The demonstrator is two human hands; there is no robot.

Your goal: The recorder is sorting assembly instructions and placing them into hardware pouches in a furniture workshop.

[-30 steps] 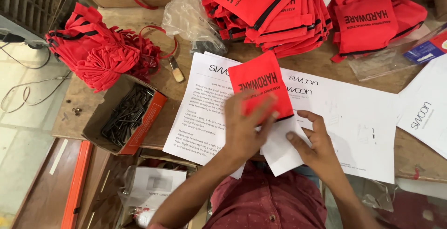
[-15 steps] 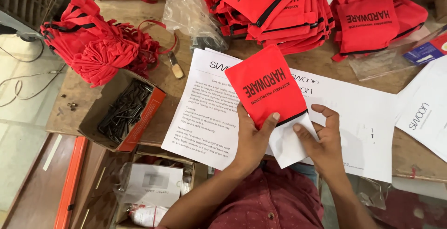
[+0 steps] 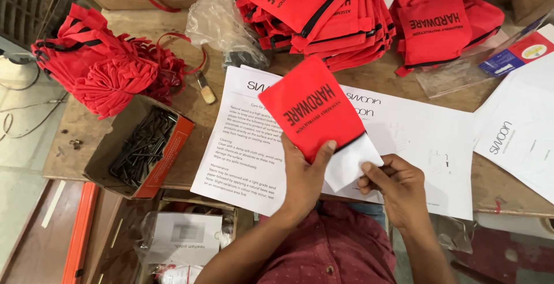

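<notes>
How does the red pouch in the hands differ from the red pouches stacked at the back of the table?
The held red pouch is single, lifted off the table and gripped by the left hand; the stacked pouches lie piled on the wooden table. The held pouch has folded white paper sticking out of its opening, pinched by the right hand; the stacked ones show none. Both are red fabric with black print.

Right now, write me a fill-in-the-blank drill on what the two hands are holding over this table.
1. The left hand holds a flat pouch whose colour is ____.
2. The right hand pinches a folded white ____ that pokes out of the pouch's lower end.
3. Below both hands, white printed sheets lie on the wooden ____.
4. The open cardboard box at the table's left edge holds dark metal ____.

Missing words: red; paper; table; keys
</notes>
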